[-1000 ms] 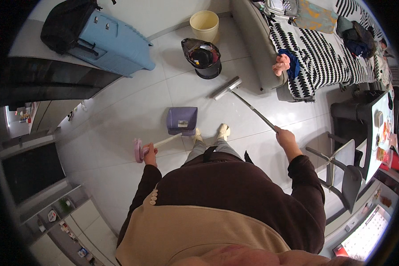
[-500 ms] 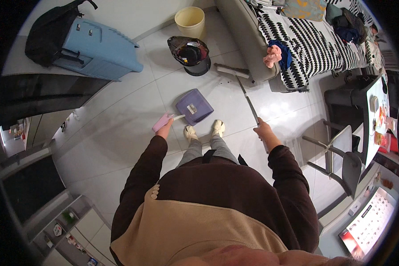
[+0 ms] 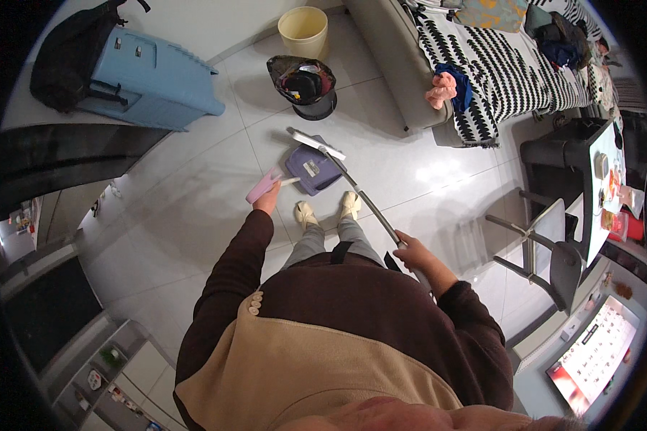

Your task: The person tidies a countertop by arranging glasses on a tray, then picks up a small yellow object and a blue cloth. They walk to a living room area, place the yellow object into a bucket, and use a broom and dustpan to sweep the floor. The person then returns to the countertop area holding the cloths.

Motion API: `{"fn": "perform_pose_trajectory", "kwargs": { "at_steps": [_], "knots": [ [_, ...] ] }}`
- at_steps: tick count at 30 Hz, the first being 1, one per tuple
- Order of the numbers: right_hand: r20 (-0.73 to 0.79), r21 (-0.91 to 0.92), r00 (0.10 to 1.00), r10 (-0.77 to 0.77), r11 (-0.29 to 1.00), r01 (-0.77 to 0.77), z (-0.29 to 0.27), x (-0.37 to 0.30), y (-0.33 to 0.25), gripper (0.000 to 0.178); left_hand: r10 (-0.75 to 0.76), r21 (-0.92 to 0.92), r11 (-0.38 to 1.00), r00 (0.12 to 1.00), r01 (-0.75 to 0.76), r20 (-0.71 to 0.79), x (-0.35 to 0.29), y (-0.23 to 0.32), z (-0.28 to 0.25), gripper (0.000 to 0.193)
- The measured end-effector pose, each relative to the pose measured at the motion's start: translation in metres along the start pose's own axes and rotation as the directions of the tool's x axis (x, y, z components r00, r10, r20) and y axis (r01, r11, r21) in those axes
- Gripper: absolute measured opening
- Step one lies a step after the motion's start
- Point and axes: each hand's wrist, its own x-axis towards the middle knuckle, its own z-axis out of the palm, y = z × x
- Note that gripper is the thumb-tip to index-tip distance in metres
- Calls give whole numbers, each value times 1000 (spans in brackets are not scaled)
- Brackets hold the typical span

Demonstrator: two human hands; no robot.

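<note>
My left hand [image 3: 267, 198] is closed round the pink handle of a dustpan, whose purple pan [image 3: 310, 174] lies in front of my feet. With my right hand [image 3: 413, 255] I grip the grey pole of a broom [image 3: 366, 202]. The broom's white-edged head [image 3: 318, 144] is at the far edge of the pan, partly covering it. Whether the bristles touch the pan or the floor I cannot tell.
A lined black trash bin [image 3: 313, 108] stands beyond the dustpan, with a cream bucket [image 3: 303, 44] behind it. A blue suitcase [image 3: 151, 75] carrying a black bag is at the far left. The sofa [image 3: 392, 65] is at the far right, a grey chair [image 3: 546, 248] nearer.
The broom head has swept left from beside the sofa to the dustpan. My right hand has come inward and nearer my body. My left hand and the pan have barely moved.
</note>
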Motion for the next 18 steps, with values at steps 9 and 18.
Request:
{"fn": "perform_pose_trajectory", "kwargs": {
  "at_steps": [9,18],
  "knots": [
    [-98,-91,995,-21,996,13,9,39,-21,74,-2,33,999,999,1,50,0,-7,-10,37],
    [-4,107,998,-56,993,56,25,-7,8,70,-79,73,995,994,73,77,-10,-10,-23,29]
  ]
}}
